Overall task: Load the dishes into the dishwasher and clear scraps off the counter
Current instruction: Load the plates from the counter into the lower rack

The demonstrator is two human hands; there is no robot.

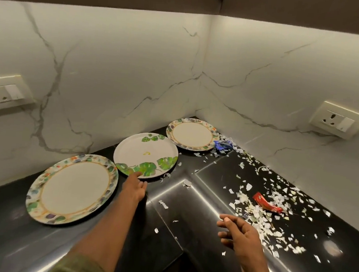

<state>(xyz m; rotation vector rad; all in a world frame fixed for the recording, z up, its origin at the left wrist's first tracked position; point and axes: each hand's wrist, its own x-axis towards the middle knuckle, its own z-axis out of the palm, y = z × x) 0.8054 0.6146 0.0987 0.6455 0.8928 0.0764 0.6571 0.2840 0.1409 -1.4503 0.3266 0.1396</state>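
Three plates sit in a row along the back of the black counter [211, 203], running toward the corner. The nearest plate [72, 188] and the far plate [191, 134] are cream with a gold ring and a blotchy multicolour rim. The middle plate [145, 154] is white with big green leaves and a small yellow smear near its centre. The left hand [134, 187] reaches out, fingertips touching the middle plate's near edge, fingers fairly straight. The right hand [238, 233] hovers loosely curled, holding nothing. White paper scraps [260, 221] litter the right side, plus a red wrapper [266, 203] and a blue wrapper [222, 145] just beside the far plate.
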